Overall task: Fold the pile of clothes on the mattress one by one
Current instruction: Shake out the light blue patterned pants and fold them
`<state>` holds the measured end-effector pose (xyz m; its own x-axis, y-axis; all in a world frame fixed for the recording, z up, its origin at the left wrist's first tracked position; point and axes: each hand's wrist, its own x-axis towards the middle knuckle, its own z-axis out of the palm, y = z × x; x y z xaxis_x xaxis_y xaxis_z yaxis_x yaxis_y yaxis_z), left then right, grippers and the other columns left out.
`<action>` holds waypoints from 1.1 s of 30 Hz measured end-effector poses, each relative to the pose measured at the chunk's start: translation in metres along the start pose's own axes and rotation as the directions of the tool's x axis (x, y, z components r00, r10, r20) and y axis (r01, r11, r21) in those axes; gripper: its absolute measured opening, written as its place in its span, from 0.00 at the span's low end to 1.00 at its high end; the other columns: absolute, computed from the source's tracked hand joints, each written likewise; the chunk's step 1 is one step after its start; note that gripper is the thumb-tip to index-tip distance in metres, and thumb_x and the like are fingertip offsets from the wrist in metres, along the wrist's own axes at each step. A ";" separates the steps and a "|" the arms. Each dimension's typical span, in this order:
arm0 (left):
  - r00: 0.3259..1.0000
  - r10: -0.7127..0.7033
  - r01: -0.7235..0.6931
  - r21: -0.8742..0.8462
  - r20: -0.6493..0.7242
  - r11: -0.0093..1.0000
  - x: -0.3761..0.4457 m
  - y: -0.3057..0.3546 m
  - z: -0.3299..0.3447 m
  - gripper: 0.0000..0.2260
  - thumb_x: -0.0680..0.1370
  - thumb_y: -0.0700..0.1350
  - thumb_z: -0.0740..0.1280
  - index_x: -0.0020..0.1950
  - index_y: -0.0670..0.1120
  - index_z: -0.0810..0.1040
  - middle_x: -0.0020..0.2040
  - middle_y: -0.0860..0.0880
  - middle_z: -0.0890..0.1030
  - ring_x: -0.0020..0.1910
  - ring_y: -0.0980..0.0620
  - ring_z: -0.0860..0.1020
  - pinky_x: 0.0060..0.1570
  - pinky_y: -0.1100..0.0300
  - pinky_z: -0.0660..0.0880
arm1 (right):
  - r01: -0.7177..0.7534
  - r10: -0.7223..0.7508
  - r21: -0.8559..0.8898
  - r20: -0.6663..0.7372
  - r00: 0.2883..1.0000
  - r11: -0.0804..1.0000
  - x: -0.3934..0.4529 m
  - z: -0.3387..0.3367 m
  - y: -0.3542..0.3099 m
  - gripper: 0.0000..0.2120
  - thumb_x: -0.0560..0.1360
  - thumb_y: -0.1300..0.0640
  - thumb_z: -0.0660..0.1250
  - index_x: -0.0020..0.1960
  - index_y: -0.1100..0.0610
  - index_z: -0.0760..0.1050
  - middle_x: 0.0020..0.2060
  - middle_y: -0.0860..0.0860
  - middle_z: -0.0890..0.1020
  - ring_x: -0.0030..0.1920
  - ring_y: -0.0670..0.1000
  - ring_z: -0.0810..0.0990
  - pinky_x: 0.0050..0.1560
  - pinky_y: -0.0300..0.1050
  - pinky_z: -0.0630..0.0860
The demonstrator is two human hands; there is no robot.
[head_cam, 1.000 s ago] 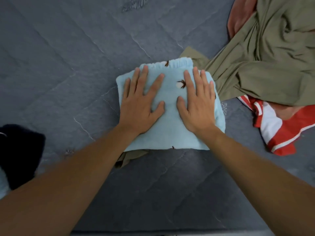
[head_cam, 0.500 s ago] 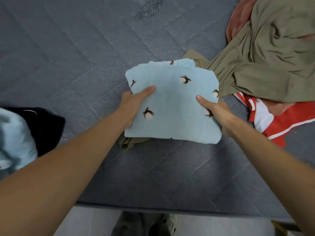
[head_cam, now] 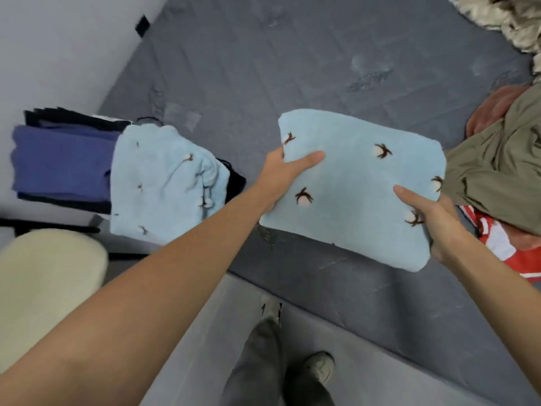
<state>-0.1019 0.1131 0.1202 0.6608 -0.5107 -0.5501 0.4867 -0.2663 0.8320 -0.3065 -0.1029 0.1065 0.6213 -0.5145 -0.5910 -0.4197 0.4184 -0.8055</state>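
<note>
The left hand [head_cam: 281, 174] pinches the near-left edge of the folded blue garment [head_cam: 357, 186], thumb lying on top and the fingers tucked out of sight beneath. The right hand [head_cam: 433, 218] grips the opposite edge the same way, thumb on top near a cotton-flower print. Between the two hands the garment hangs as a flat packet just above the mattress [head_cam: 292, 68], and I judge the two-sided hold is there to keep the layers from slipping open while it is carried. Its long axis runs from one hand to the other, slightly skewed, with the right end nearer the person. Out beyond the left hand sits a stack of folded clothes [head_cam: 117, 171], topped by a matching blue piece, which is probably where this packet belongs. Beyond the right hand the unfolded pile waits: an olive garment [head_cam: 497, 171] draped over a red striped garment [head_cam: 527, 259]. Below the hands, the mattress edge gives way to floor and the person's shoes.
</note>
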 end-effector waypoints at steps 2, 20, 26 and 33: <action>0.999 0.042 -0.042 0.013 -0.021 0.999 -0.027 0.022 -0.034 0.20 0.71 0.55 0.81 0.59 0.51 0.83 0.51 0.49 0.88 0.48 0.48 0.88 0.41 0.57 0.84 | 0.054 -0.055 0.021 0.045 0.997 0.998 -0.018 0.037 -0.015 0.26 0.70 0.51 0.79 0.66 0.51 0.80 0.58 0.49 0.87 0.55 0.53 0.87 0.45 0.50 0.85; 0.916 0.302 -0.232 0.265 -0.264 0.936 -0.082 0.015 -0.400 0.25 0.76 0.59 0.76 0.70 0.52 0.78 0.63 0.54 0.84 0.62 0.52 0.82 0.61 0.49 0.81 | 0.416 -0.404 -0.243 0.099 0.909 0.876 -0.054 0.408 0.039 0.31 0.74 0.55 0.79 0.72 0.51 0.68 0.66 0.46 0.80 0.66 0.49 0.80 0.65 0.56 0.80; 0.773 0.598 -0.027 0.931 -0.211 0.363 -0.044 -0.026 -0.397 0.42 0.81 0.60 0.67 0.86 0.49 0.48 0.84 0.42 0.54 0.82 0.38 0.56 0.74 0.39 0.65 | 0.505 -0.779 -0.853 0.226 0.585 0.132 -0.041 0.458 0.055 0.39 0.70 0.63 0.65 0.80 0.53 0.61 0.82 0.55 0.56 0.81 0.60 0.58 0.76 0.63 0.60; 0.781 0.617 -0.246 0.957 0.103 0.152 -0.009 -0.051 -0.378 0.33 0.82 0.68 0.54 0.85 0.60 0.52 0.86 0.51 0.50 0.85 0.44 0.46 0.80 0.37 0.49 | 0.493 -0.675 -0.870 0.376 0.635 -0.021 -0.002 0.478 0.071 0.31 0.84 0.38 0.54 0.84 0.47 0.55 0.85 0.52 0.51 0.84 0.56 0.45 0.82 0.64 0.46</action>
<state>0.0838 0.4405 0.0553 0.7572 -0.6468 0.0910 -0.6355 -0.6974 0.3314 -0.0207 0.2855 0.0714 0.9266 -0.3276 0.1845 -0.2606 -0.9134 -0.3128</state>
